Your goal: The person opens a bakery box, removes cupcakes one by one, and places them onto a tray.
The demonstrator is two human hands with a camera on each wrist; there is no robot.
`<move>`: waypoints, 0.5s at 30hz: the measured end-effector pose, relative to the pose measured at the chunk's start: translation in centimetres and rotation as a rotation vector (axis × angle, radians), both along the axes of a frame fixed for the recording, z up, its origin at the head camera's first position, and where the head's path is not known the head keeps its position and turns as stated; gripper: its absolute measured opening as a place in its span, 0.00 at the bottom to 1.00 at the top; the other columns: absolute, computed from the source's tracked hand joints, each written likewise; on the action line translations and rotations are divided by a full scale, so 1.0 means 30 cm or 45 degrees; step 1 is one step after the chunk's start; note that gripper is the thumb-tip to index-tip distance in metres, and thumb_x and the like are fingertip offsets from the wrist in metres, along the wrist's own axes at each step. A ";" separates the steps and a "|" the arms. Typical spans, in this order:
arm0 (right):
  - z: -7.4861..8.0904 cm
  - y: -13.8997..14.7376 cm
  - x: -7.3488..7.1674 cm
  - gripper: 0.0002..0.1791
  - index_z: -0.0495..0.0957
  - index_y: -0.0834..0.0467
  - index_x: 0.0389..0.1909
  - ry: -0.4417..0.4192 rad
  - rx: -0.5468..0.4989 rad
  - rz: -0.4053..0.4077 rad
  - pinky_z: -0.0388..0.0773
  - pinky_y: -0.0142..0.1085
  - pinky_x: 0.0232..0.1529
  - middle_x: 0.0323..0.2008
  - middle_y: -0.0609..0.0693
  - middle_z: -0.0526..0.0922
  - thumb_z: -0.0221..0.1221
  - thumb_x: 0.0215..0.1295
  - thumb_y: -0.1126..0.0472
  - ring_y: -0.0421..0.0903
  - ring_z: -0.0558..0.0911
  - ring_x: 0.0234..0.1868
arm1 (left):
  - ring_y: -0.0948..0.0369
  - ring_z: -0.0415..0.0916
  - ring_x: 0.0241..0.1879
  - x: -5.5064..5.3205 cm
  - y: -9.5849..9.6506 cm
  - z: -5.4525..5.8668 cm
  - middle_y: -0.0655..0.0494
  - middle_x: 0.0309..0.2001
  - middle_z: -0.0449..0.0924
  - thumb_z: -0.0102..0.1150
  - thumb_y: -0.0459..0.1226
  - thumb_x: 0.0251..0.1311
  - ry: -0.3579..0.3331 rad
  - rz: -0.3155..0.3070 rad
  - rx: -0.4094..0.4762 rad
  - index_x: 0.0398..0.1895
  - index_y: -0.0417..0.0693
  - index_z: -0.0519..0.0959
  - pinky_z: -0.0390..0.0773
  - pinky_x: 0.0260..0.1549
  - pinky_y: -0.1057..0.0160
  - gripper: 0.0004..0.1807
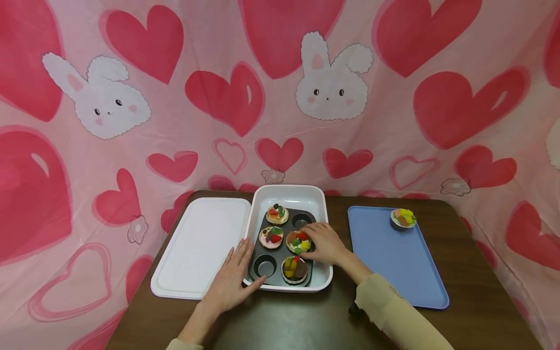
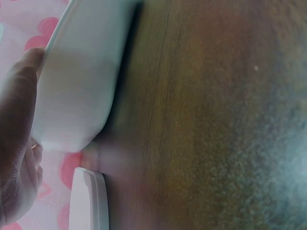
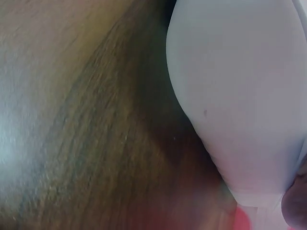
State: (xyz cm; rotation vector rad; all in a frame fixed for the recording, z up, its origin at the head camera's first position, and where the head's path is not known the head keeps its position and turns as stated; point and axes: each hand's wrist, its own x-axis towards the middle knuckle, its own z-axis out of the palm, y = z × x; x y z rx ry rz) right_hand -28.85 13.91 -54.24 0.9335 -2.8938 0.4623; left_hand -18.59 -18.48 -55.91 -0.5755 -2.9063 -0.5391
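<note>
On a brown table (image 1: 280, 321), a person's left hand (image 1: 229, 281) rests, fingers outstretched, along the near-left rim of a white bin (image 1: 292, 197). Inside sits a dark six-cup muffin pan (image 1: 279, 258). Filling looks over half done: four cups hold fruit-topped tarts, one near right (image 1: 294, 270), one middle right (image 1: 299, 242), two on the left; the near-left and far-right cups are unfilled. The right hand (image 1: 324, 243), fingers curved, pinches the middle-right tart. Farther off, at a blue tray's (image 1: 385, 255) far-right corner, one leftover tart (image 1: 403, 218) stands.
</note>
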 end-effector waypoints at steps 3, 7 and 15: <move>-0.002 -0.006 -0.001 0.38 0.82 0.59 0.66 -0.013 -0.012 -0.017 0.70 0.59 0.79 0.67 0.58 0.85 0.77 0.60 0.41 0.59 0.80 0.70 | 0.47 0.52 0.90 -0.003 -0.002 -0.004 0.44 0.89 0.55 0.60 0.69 0.68 -0.002 0.005 -0.009 0.88 0.41 0.58 0.57 0.87 0.37 0.58; -0.005 -0.010 -0.001 0.37 0.83 0.60 0.63 -0.035 -0.057 -0.041 0.69 0.59 0.79 0.65 0.59 0.86 0.79 0.58 0.44 0.59 0.80 0.70 | 0.47 0.52 0.90 -0.004 -0.004 -0.006 0.43 0.89 0.56 0.61 0.68 0.68 -0.004 0.004 -0.008 0.88 0.41 0.58 0.57 0.87 0.37 0.58; -0.021 -0.003 -0.006 0.36 0.84 0.63 0.57 -0.038 -0.235 -0.028 0.70 0.61 0.76 0.61 0.60 0.88 0.83 0.50 0.50 0.60 0.82 0.67 | 0.47 0.53 0.90 -0.003 -0.002 -0.001 0.44 0.89 0.55 0.62 0.67 0.68 -0.011 0.002 -0.010 0.89 0.42 0.57 0.57 0.87 0.38 0.57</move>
